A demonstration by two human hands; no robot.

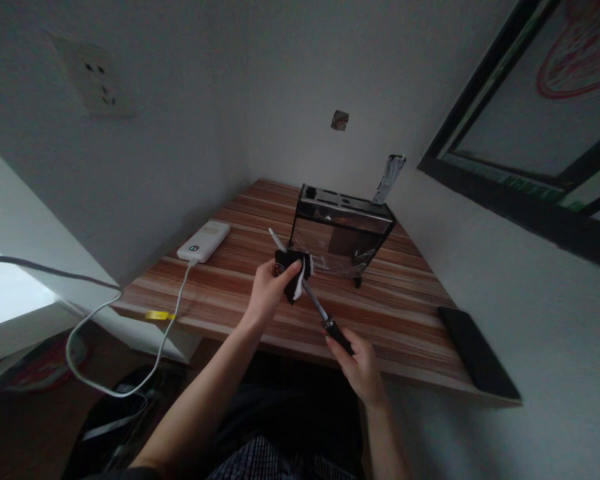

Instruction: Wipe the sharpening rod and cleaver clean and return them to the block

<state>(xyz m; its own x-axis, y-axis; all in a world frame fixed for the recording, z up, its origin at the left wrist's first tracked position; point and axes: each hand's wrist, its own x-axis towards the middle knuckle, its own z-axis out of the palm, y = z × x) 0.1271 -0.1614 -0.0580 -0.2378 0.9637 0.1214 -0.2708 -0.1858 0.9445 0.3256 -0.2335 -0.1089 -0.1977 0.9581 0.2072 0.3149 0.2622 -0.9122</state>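
Nearest: dark clothing, with a patch of checked fabric (260, 460) at the bottom edge. Right hand (363, 367) is wrapped round the black handle (339, 335) of a slim metal-shafted tool (315, 300), fingers curled closed on the grip. Left hand (269, 287) is pinched shut, thumb on top, on a black-and-white cloth (291, 289) folded over the shaft further along (fingers beneath are mostly hidden). Tool slants up and leftward above the front half of the desk, pale tip poking out past the cloth.

Wood-grain desk (405, 313) underneath; black smartphone (477, 353), probably, lies flat at its right edge by the wall. A white cable (181, 288) with a yellow tag (157, 315) loops over the left front edge and plugs into a white power bank (204, 241), lying flat left of the hands.

Beyond the cloth: black-framed, clear-sided knife-block-style stand (340, 233), upright, slots on top, a greyish strip-like piece (390, 179) rising from its right end (too dim to identify). Behind, on the walls: socket plate (97, 77) upper left, small square patch (339, 121) mid-wall, framed picture (545, 127) at right.
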